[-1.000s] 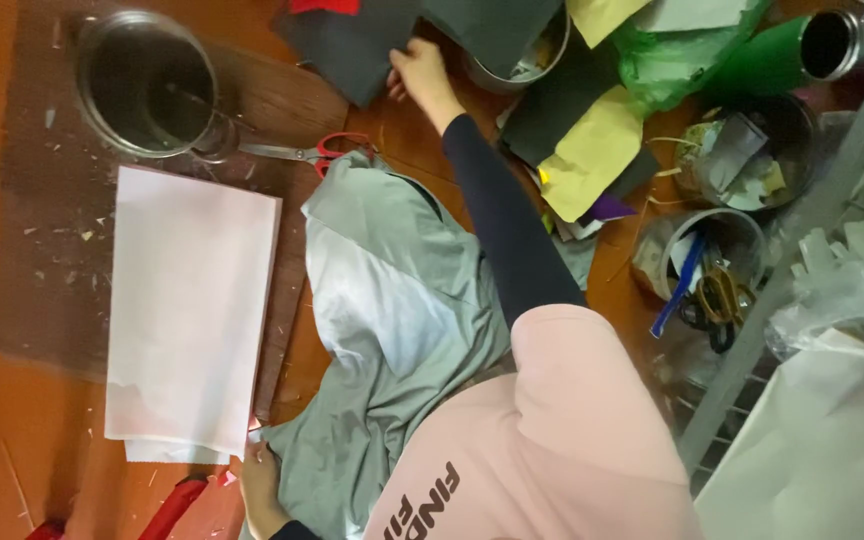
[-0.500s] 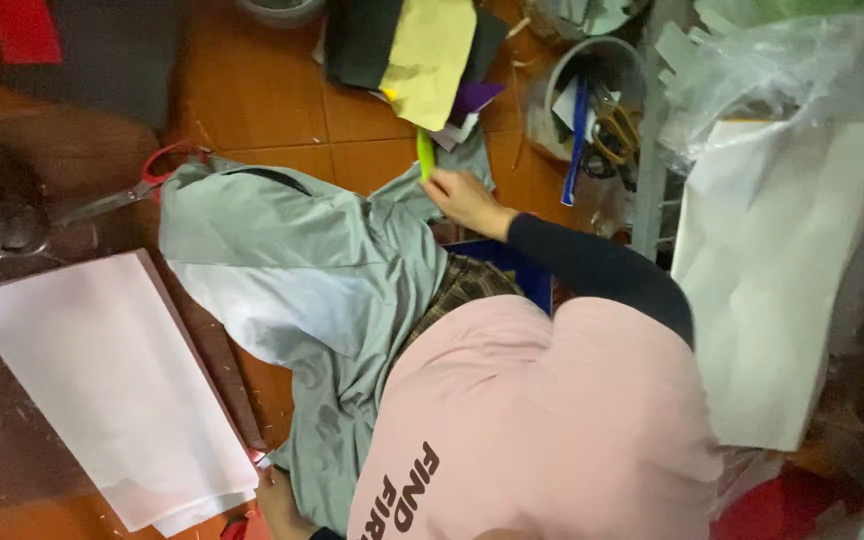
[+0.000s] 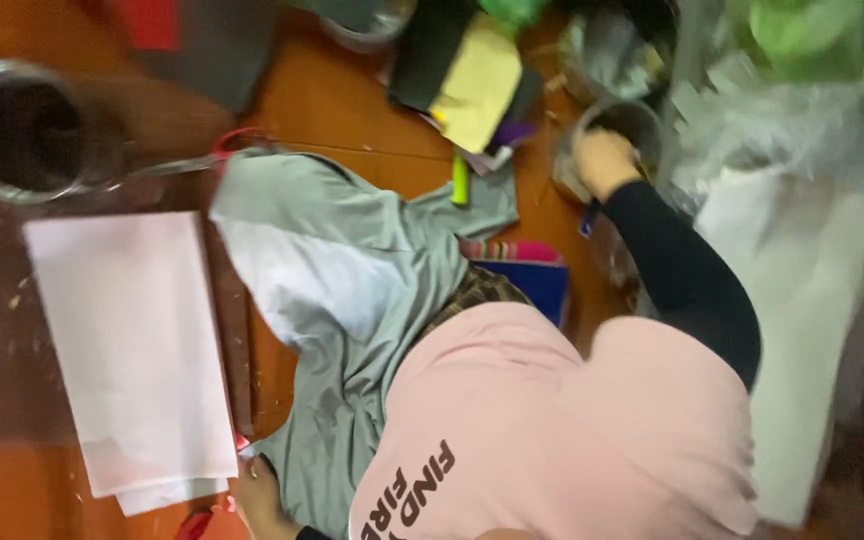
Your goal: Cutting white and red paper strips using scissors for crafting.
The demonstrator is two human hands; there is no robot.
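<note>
Up at the upper right of the frame, the right hand [image 3: 604,160] reaches into a round metal tin [image 3: 624,118]; its fingers are curled over the rim, but blur hides whether they grip anything. Down at the bottom edge, left of centre, the left hand [image 3: 257,495] rests on the floor, fingers loosely spread, touching the corner of the white paper stack [image 3: 132,350]. Between both lies grey fabric [image 3: 352,270]. 1 yellow-green marker [image 3: 460,182] sits just above it.
</note>
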